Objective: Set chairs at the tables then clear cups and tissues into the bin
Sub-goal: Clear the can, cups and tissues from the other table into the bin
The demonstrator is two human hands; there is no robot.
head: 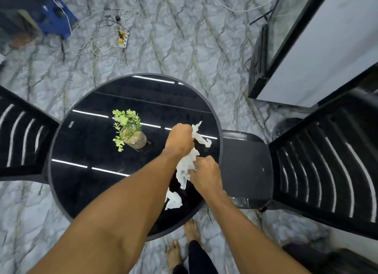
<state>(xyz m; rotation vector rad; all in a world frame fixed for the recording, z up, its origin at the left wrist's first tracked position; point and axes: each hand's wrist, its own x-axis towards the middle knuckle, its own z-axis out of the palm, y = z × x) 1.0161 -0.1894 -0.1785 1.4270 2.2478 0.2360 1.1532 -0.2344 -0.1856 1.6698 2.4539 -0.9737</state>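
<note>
A round black glass table (86,183) stands below me. My left hand (180,139) grips crumpled white tissue (199,136) over the table's right side. Just nearer, my right hand (206,174) grips another bunch of white tissue (185,167) that hangs between the two hands. A further crumpled tissue (173,200) lies on the glass near the front edge. Black slatted chairs stand at the table's left (20,134) and right (319,167). No cup and no bin are in view.
A small potted green plant (128,128) stands at the table's middle. Cables and a power strip (122,39) lie on the marbled floor beyond. A blue stool (55,18) is far left, a dark-framed cabinet (306,48) at right. My bare feet (184,243) are at the table's front.
</note>
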